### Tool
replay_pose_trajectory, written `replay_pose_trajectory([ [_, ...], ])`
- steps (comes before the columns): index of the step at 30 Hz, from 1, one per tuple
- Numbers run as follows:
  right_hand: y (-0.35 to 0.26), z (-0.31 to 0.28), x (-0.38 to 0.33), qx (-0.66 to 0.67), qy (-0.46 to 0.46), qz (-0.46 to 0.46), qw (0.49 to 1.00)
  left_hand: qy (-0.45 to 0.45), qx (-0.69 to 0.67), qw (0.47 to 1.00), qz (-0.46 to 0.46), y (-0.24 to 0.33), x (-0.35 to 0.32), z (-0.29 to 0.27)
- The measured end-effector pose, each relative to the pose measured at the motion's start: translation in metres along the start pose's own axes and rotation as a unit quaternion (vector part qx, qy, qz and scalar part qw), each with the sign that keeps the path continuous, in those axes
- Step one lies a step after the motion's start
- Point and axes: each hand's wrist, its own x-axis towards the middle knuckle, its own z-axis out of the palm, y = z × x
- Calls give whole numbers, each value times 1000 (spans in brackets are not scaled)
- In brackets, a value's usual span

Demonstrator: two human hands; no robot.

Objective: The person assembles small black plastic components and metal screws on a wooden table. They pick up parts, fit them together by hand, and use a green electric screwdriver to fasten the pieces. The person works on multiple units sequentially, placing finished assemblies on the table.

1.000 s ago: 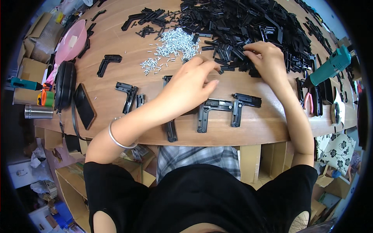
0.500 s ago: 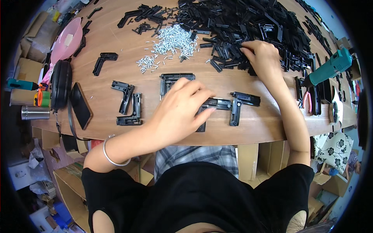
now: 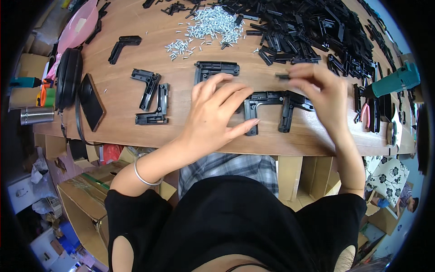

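My left hand (image 3: 216,105) is over the table with its fingers spread, apparently holding nothing. Under and beside it lie L-shaped black plastic housings: one (image 3: 219,65) above the fingers, partly covered, one (image 3: 252,113) by the thumb and another (image 3: 285,113) to its right. Pinched in my right hand (image 3: 324,88) is a small dark plastic piece (image 3: 282,76), blurred by motion, above the right-hand housing. Two more L-shaped housings (image 3: 147,88) (image 3: 159,108) rest left of my left hand.
A heap of black plastic parts (image 3: 312,31) covers the far right, beside a pile of small silver pins (image 3: 215,25). A teal power screwdriver (image 3: 396,80) and pink-handled pliers (image 3: 364,111) lie right. Left are a phone (image 3: 92,103), a black case (image 3: 69,81) and a pink bowl (image 3: 79,27).
My right hand has come back from the black heap toward me with a small dark piece. My left hand's fingers have spread a little. The whole view has tilted, shifting the table upward.
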Motion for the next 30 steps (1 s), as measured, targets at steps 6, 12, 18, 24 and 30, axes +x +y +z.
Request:
replay_pose_trajectory([
  [6,-8,24,-16,-64,-11,-120,991,7,-63,997,-36,3,5,6],
  [12,1,32,-10,-73,-36,-171,982,12,-89,995,-47,3,9,7],
  [18,12,23,1,-82,-70,-217,970,8,-87,994,-59,4,11,6],
  [24,47,-16,37,-341,83,-28,936,16,-39,999,-34,6,5,0],
  [30,42,-15,50,-333,5,87,939,5,15,997,-79,3,-13,-21],
])
